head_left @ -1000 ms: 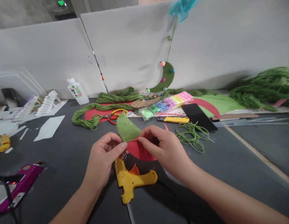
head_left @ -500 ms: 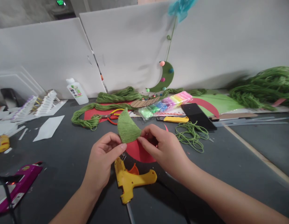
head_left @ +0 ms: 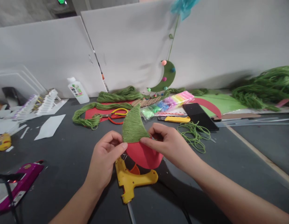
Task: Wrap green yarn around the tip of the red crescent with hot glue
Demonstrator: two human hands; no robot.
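Between my hands is a red paper crescent whose upper part is covered in rows of green yarn. My left hand pinches its left edge, thumb in front, where green meets red. With thumb and fingertips my right hand grips the right edge at the same line. Just below the crescent, a yellow glue gun lies on the dark table, a clear glue stick poking out of its end. Part of the red paper is behind my right fingers.
Behind my hands lie scissors, a bag of colourful pompoms, a yellow utility knife, a black phone and loose green yarn. A white bottle stands back left. A finished-looking green crescent hangs against the white board.
The crescent has tilted up in my hands, so more of the green yarn and red paper faces me. My hands keep their pinch, and the right one has shifted slightly.
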